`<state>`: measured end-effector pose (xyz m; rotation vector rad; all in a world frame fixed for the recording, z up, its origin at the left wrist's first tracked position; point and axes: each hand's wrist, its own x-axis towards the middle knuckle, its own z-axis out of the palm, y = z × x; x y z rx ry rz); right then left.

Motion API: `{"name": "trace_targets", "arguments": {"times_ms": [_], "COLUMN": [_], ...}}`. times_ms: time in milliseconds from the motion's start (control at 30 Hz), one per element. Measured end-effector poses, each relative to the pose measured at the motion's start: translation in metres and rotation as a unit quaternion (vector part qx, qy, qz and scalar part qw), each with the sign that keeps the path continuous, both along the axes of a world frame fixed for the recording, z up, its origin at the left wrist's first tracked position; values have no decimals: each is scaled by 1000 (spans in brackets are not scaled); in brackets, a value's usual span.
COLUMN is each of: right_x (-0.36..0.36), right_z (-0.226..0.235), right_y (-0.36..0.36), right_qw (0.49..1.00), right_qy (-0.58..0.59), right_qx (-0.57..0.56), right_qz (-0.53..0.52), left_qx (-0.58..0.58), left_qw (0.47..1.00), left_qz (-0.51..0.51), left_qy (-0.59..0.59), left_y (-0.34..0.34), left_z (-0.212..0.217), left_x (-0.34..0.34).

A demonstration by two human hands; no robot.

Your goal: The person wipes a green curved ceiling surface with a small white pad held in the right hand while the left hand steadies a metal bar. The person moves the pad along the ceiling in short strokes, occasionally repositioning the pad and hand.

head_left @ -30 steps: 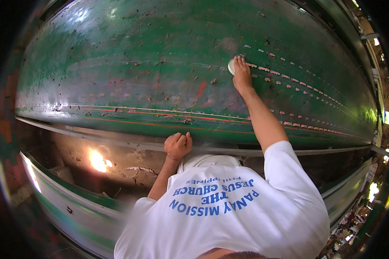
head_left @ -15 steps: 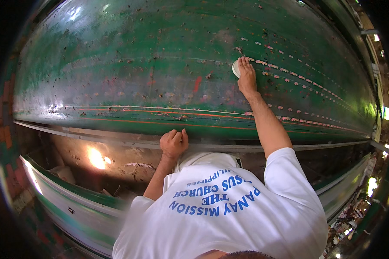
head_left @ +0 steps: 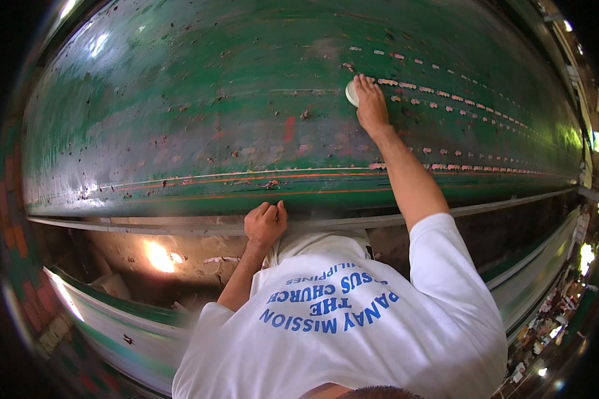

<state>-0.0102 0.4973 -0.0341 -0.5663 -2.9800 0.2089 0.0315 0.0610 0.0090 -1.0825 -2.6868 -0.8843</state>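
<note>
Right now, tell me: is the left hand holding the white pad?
No, the right hand presses the white pad; the left hand grips the hull edge.

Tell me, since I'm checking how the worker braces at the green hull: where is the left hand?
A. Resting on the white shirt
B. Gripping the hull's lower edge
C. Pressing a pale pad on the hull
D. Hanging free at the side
B: the left hand curls over the lower edge of the green hull, while the right hand presses the pale round pad higher up.

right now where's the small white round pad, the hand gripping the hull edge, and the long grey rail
small white round pad [head_left: 351, 94], head view, on its exposed left rim beside the right hand's fingers
left hand [head_left: 265, 225], head view, on the knuckles
long grey rail [head_left: 133, 226], head view, on its left stretch under the green hull
</note>
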Motion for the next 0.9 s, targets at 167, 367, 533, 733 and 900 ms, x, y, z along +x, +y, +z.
{"name": "trace_targets", "arguments": {"times_ms": [167, 367, 533, 733, 900], "right_x": [-14, 7, -20, 14, -24], "right_z": [-6, -8, -3, -1, 14], "right_y": [-5, -11, 11, -19, 12], "right_qw": [997, 998, 999, 998, 994], "right_qy": [56, 60, 15, -13, -64], "right_qx": [-28, -1, 11, 22, 45], "right_qz": [-40, -21, -45, -51, -83], "left_qx": [-8, -4, 21, 14, 36], "left_qw": [1000, 1000, 999, 999, 999], "left_qz": [-3, 13, 16, 37, 13], "left_qy": [-18, -10, -23, -11, -12], "left_y": [-6, -6, -5, -7, -7], "left_z": [-5, -5, -2, -6, -5], "left_x": [1, 0, 0, 3, -1]}}
